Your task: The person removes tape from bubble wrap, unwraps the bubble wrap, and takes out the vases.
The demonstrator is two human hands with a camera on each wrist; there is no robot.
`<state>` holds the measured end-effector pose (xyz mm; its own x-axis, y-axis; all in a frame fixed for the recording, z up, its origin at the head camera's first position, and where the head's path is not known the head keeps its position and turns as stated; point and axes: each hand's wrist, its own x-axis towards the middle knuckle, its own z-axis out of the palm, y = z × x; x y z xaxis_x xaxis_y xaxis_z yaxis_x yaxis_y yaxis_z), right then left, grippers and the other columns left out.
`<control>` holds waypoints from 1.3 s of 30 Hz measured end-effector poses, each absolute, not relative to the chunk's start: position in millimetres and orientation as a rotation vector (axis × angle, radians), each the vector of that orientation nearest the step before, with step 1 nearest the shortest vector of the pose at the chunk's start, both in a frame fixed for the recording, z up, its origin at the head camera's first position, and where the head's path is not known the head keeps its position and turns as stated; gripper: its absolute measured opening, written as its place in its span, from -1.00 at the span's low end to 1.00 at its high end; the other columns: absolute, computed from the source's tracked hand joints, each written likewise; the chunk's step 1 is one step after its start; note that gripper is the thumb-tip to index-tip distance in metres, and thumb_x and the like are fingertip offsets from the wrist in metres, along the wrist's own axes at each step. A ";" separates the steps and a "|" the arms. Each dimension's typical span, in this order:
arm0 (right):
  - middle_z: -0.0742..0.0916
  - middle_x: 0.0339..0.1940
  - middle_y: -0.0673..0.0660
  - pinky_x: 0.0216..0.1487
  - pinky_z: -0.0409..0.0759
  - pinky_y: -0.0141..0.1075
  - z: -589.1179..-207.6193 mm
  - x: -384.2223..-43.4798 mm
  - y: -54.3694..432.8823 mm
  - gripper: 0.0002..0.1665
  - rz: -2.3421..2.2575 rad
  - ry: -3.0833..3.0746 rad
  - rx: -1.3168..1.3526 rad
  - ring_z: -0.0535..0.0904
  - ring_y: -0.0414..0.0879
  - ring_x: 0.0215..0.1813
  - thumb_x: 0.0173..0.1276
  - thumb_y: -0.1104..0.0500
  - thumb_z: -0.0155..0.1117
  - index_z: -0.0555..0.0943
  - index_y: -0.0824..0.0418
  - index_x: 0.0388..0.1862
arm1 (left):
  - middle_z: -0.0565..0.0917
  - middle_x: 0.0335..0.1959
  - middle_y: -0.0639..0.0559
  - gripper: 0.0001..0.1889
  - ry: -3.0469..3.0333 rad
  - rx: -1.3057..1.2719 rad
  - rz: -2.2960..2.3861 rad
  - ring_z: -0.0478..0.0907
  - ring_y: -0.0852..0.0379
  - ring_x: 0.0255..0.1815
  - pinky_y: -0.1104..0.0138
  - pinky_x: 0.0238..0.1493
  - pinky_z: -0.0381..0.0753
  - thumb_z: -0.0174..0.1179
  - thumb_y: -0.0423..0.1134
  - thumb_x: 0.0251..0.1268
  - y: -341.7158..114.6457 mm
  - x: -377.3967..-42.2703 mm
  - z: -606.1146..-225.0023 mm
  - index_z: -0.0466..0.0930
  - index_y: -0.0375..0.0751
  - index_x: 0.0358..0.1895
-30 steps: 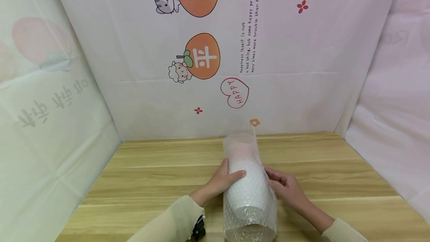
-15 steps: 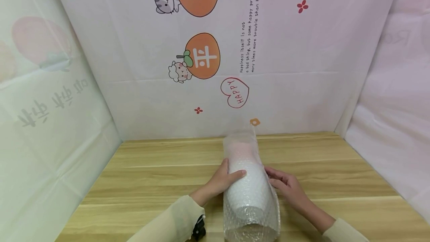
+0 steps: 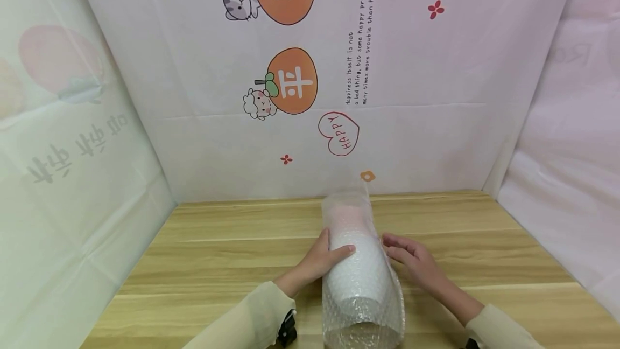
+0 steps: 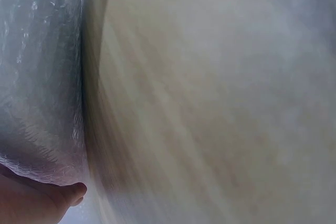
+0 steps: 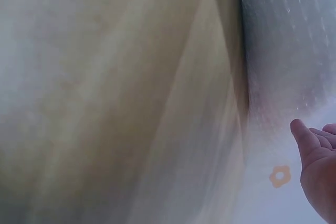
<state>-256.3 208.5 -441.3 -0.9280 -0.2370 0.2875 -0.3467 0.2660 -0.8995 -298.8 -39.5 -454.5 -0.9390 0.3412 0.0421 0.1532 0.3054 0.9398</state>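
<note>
A long white item wrapped in bubble wrap point(image 3: 360, 276) lies lengthwise on the table, pinkish at its far end. Its kind is hidden by the wrap, which is rolled into a tube open at the near end. My left hand point(image 3: 319, 260) grips it from the left, thumb on top, with the other fingers mostly out of sight. To the right of the roll, my right hand point(image 3: 418, 264) has its fingers extended beside the loose wrap edge; whether the fingertips touch it I cannot tell. The right wrist view shows this hand point(image 5: 317, 163) beside the bubble wrap point(image 5: 289, 51).
The wood-grain table point(image 3: 232, 257) extends to both sides of the roll. Behind it hangs a white printed cloth point(image 3: 411, 139), and the far end of the wrap reaches close to it. Pale cloths also hang at the left point(image 3: 72, 176) and right point(image 3: 571, 176).
My right hand has shifted slightly away from the roll and forward, its fingers straightening. The wrap's right edge has spread out a little to the right. My left hand has stayed in place.
</note>
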 end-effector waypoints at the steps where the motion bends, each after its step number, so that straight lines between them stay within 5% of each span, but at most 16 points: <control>1: 0.50 0.25 0.47 0.06 0.47 -0.45 -440.7 -257.9 208.9 -0.49 1.755 -2.429 0.561 0.38 0.28 0.29 0.51 0.23 0.02 0.38 0.58 0.28 | 0.06 0.47 -0.38 0.06 2.401 0.459 1.699 0.08 -0.23 0.44 -0.06 0.34 0.15 0.21 0.16 0.22 -39.5 -298.9 -454.6 -0.17 -0.46 0.51; 11: 0.42 0.31 0.50 0.14 0.49 -0.24 -436.9 -271.6 209.1 -0.43 1.873 -2.422 0.542 0.33 0.32 0.33 0.52 0.20 0.04 0.31 0.61 0.31 | 0.05 0.48 -0.37 0.06 2.400 0.437 1.698 0.09 -0.22 0.44 -0.06 0.34 0.16 0.22 0.17 0.22 -38.4 -299.3 -454.2 -0.17 -0.46 0.51; 18: 0.50 0.26 0.46 0.10 0.51 -0.31 -438.4 -281.2 201.4 -0.39 1.882 -2.463 0.462 0.44 0.13 0.25 0.49 0.16 0.10 0.31 0.59 0.32 | 0.18 0.42 -0.34 0.01 2.388 0.454 1.717 0.22 -0.19 0.36 -0.05 0.28 0.26 0.22 0.14 0.23 -38.4 -299.0 -452.8 -0.11 -0.41 0.50; 27: 0.44 0.32 0.44 0.17 0.47 -0.20 -440.6 -288.3 197.2 -0.30 1.894 -2.508 0.384 0.34 0.21 0.34 0.48 0.09 0.16 0.26 0.56 0.37 | 0.16 0.43 -0.35 0.02 2.388 0.456 1.704 0.22 -0.21 0.36 -0.07 0.28 0.26 0.22 0.14 0.23 -39.1 -297.5 -452.7 -0.13 -0.42 0.51; 39: 0.50 0.28 0.39 0.02 0.56 -0.26 -439.9 -292.9 197.1 -0.26 1.875 -2.576 0.348 0.47 0.17 0.25 0.40 0.05 0.26 0.32 0.50 0.36 | 0.26 0.37 -0.31 -0.02 2.378 0.460 1.721 0.31 -0.18 0.29 -0.06 0.21 0.34 0.23 0.13 0.23 -39.6 -294.7 -450.1 -0.07 -0.36 0.50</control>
